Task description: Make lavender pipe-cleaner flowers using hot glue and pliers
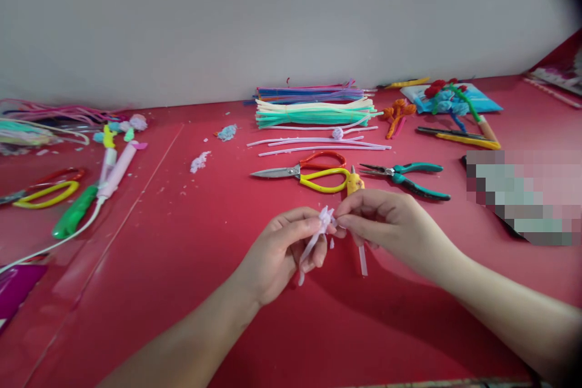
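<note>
My left hand is closed around a small pale lilac pipe-cleaner flower, pinched between thumb and fingers, its stem hanging down to the lower left. From the other side, the thumb and fingertips of my right hand pinch the flower's right edge. Partly hidden beneath my right hand lies a yellow-tipped tool that looks like a hot glue gun, and a translucent stick shows below the hand. Just beyond my hands are scissors with red and yellow handles and green-handled pliers.
Lilac pipe cleaners lie behind the scissors, below mint and cream bundles. Fuzzy scraps are scattered left of centre. A corded pink tool and second scissors are at left; finished pipe-cleaner flowers rest at back right.
</note>
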The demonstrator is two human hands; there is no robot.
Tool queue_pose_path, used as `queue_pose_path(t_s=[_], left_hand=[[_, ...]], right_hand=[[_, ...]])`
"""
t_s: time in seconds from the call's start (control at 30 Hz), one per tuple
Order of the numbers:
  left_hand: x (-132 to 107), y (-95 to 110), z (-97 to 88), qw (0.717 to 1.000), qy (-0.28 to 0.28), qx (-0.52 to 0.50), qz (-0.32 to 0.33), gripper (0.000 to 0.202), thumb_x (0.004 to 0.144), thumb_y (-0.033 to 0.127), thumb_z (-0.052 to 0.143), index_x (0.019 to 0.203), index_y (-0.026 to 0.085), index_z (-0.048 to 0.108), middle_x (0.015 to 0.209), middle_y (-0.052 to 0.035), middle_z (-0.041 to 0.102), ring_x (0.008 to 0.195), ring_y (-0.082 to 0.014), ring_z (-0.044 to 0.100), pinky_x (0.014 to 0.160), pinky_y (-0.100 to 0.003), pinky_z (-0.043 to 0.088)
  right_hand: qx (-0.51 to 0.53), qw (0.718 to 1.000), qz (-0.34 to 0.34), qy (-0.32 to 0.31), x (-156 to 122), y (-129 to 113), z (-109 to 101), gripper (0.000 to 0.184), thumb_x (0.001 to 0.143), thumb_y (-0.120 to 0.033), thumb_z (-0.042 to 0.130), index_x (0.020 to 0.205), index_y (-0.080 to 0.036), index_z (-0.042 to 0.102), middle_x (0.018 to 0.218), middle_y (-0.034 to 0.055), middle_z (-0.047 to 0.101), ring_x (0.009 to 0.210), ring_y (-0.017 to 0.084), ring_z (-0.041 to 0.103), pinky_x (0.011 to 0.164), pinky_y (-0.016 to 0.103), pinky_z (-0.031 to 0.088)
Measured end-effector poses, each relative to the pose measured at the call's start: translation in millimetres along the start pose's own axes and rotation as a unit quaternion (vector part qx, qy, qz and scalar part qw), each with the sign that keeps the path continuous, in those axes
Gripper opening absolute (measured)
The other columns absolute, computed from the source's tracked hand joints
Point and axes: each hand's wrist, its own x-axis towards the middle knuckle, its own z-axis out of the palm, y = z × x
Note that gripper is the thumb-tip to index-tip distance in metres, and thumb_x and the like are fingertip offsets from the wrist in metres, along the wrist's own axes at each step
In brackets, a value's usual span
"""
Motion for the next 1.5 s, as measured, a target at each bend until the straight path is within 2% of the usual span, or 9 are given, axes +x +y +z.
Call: queue_pose_path(t_s=[0.23,0.47,0.6,0.67,0.77,0.83,0.97,1.2,1.5], left_hand=[[1,-2,2.1,1.000,0.008,-0.002,0.024,0.019,0.083,0.022,0.056,0.074,0.012,0.069,0.063,-0.0034,0.066,0.040,-0.0026,0.040,0.038,-0.016,0.023],[1,0,1.6,1.000,0.006,-0.006,0.001,0.018,0.082,0.025,0.057,0.076,0.014,0.070,0.051,-0.0011,0.059,0.038,-0.0042,0.037,0.038,-0.018,0.021],[2,0,0.7,1.000,-0.003,-0.019,-0.013,0.019,0.082,0.027,0.057,0.076,0.014,0.070,0.041,0.0016,0.050,0.036,-0.0048,0.036,0.037,-0.018,0.020],[3,-2,-0.1,1.000,-0.004,-0.019,-0.019,0.019,0.082,0.026,0.057,0.075,0.013,0.070,0.045,0.0005,0.054,0.037,-0.0039,0.037,0.039,-0.018,0.020],[4,-4,-1.5,1.000,-0.009,-0.018,-0.018,0.019,0.082,0.024,0.056,0.074,0.012,0.069,0.063,-0.0047,0.067,0.038,-0.0017,0.036,0.041,-0.018,0.021],[3,-4,-1.9,1.000,-0.010,-0.021,-0.007,0.020,0.082,0.021,0.054,0.072,0.012,0.069,0.070,-0.0061,0.069,0.039,-0.0014,0.037,0.041,-0.018,0.022],[2,-1,-1.1,1.000,0.002,-0.023,0.011,0.022,0.082,0.020,0.053,0.070,0.011,0.068,0.070,-0.0052,0.069,0.040,-0.0016,0.039,0.043,-0.018,0.027],[4,-3,2.0,0.998,0.051,0.034,-0.003,0.018,0.084,0.025,0.057,0.071,0.013,0.063,0.063,-0.0012,0.063,0.038,-0.0016,0.038,0.037,-0.016,0.021],[1,-2,3.0,0.992,0.058,0.111,-0.025,0.021,0.084,0.032,0.055,0.071,0.015,0.059,0.067,-0.0010,0.061,0.038,-0.0029,0.033,0.031,-0.017,0.016]], right_hand=[[0.031,0.999,0.007,-0.004,-1,-3,0,0.011,0.082,-0.028,0.058,0.083,-0.018,0.062,0.065,-0.0015,0.063,0.056,0.009,0.056,0.051,0.020,0.042],[-0.009,1.000,-0.002,-0.009,0,1,0,0.009,0.083,-0.020,0.053,0.076,-0.018,0.058,0.068,-0.0019,0.060,0.057,0.009,0.050,0.051,0.022,0.037],[-0.054,0.998,-0.022,-0.024,-1,0,-2,0.010,0.083,-0.022,0.053,0.078,-0.018,0.061,0.072,-0.0001,0.063,0.067,0.012,0.054,0.058,0.024,0.039],[-0.060,0.997,-0.023,-0.043,-2,-1,-2,0.011,0.084,-0.022,0.053,0.078,-0.018,0.062,0.072,-0.0002,0.063,0.067,0.012,0.054,0.061,0.025,0.040],[-0.036,0.997,-0.011,-0.066,-1,-2,0,0.012,0.084,-0.022,0.051,0.078,-0.018,0.060,0.071,-0.0007,0.064,0.063,0.011,0.052,0.058,0.024,0.039],[0.000,0.999,-0.012,-0.036,1,-1,-2,0.009,0.082,-0.020,0.053,0.075,-0.018,0.059,0.066,-0.0025,0.060,0.058,0.009,0.048,0.054,0.022,0.036],[0.063,0.995,-0.015,0.075,4,2,-11,0.009,0.081,-0.025,0.055,0.076,-0.019,0.056,0.058,-0.0059,0.048,0.046,0.006,0.037,0.044,0.020,0.029],[-0.062,0.995,-0.069,0.027,-4,-4,-4,0.007,0.083,-0.020,0.054,0.077,-0.019,0.058,0.064,-0.0028,0.057,0.056,0.009,0.049,0.052,0.021,0.038],[-0.100,0.991,-0.084,0.021,-3,0,-1,0.011,0.085,-0.023,0.052,0.078,-0.021,0.061,0.068,-0.0025,0.063,0.059,0.010,0.056,0.053,0.021,0.041]])
